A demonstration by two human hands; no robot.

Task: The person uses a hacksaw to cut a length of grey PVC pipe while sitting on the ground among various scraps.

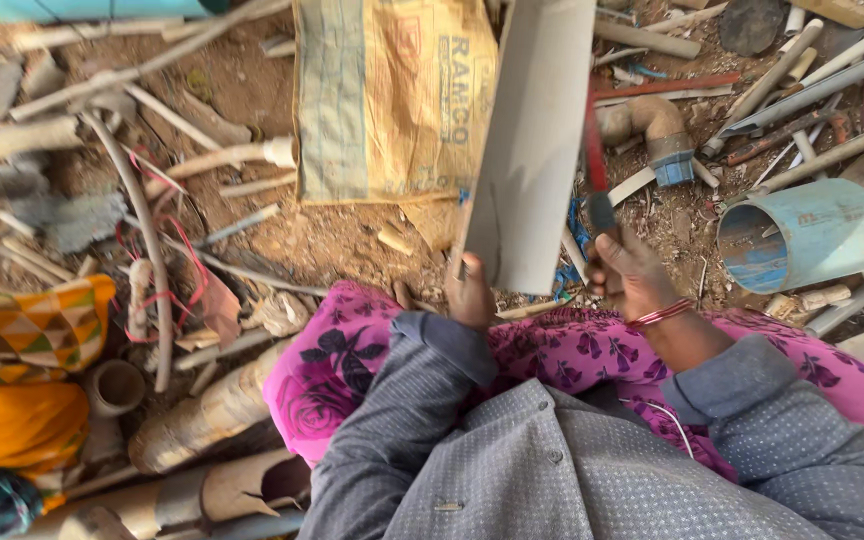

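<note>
You hold a grey pipe piece upright between your hands, over your lap.

Your left hand (471, 296) grips the bottom edge of the pipe piece (532, 140), fingers curled shut around it; the piece is smooth grey plastic, a long curved strip rising away from you. Your right hand (632, 275) sits just right of it, closed tight on the handle of a red-bladed tool (594, 150) whose thin blade stands up alongside the piece's right edge. The ground (332, 245) beyond your knees is brown dirt strewn with pale pipe scraps. A tan woven sack (392, 100) lies behind the piece; a short, wide blue pipe (802, 235) lies on its side to your right.
</note>
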